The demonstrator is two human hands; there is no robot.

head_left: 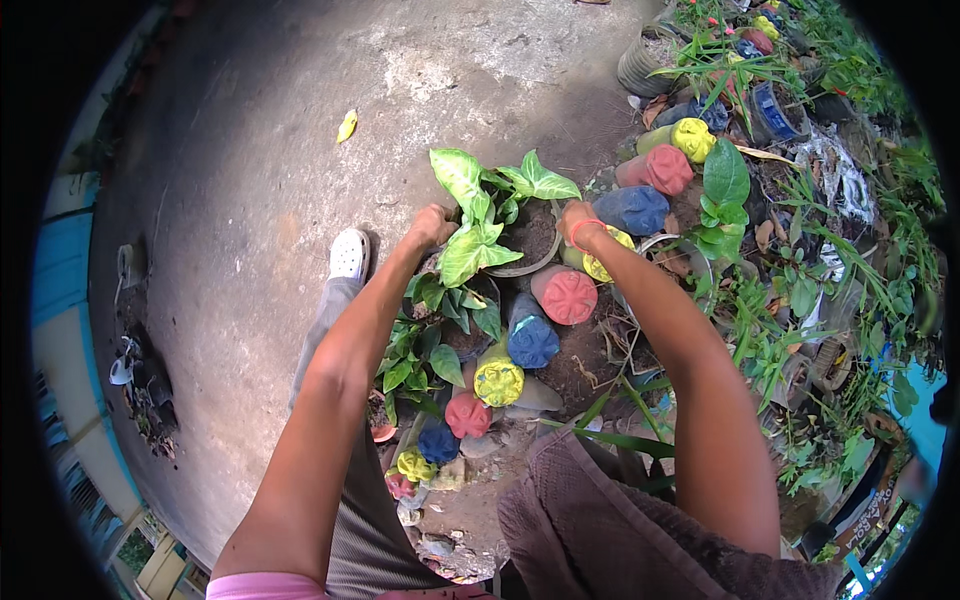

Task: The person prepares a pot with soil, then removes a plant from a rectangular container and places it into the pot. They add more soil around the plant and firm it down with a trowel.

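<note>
A round pot of dark soil point(531, 234) with a leafy plant with pale-veined green leaves point(469, 251) stands between my two hands, beside the row of painted bottles. My left hand point(433, 225), fingers curled, is at the pot's left side, partly behind the leaves. At the pot's right rim is my right hand point(576, 217), its fingers curled on the edge, with a pink band at the wrist. Darker-leaved potted plants point(420, 360) sit nearer to me. A red painted bottle point(568, 295) lies close to the pot's lower edge.
Yellow, red and blue painted bottles point(533, 331) border the planting bed. A ribbed container point(643, 66) stands at the upper right. Weeds and plastic scraps point(836, 176) fill the right side. A yellow leaf point(347, 126) lies on the concrete, and a white clog point(349, 255) is left of the pot.
</note>
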